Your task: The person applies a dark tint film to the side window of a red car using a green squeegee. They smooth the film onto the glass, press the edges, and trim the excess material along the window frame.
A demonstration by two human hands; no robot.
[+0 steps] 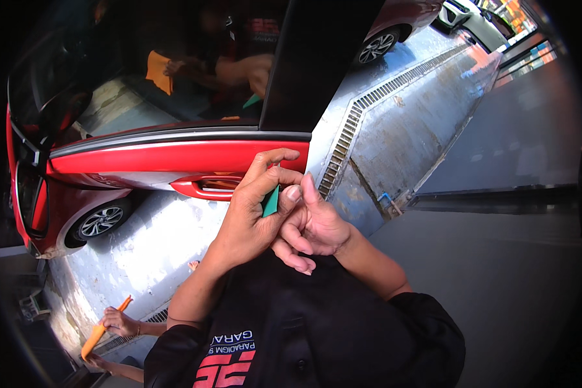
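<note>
My left hand [249, 210] holds a small flat green piece with a pointed corner [270, 202], perhaps a squeegee card, between thumb and fingers; its index finger sticks out above. Against its fingertips and thumb rests my right hand [323, 226], thumb raised and the other fingers loosely curled and apart. I see nothing held in the right hand, though its index finger is partly hidden. Both hands are in front of my black shirt [317, 317], close to a red car door [174, 155] with its handle [207, 186] just left of them.
The dark car window [194, 77] reflects hands and an orange cloth-like item. At lower left, another person's hands [118, 321] hold an orange item [96, 341]. A drain grate [349, 126] crosses the floor; a grey wall [498, 258] stands at right. Another car's wheel [376, 48] shows behind.
</note>
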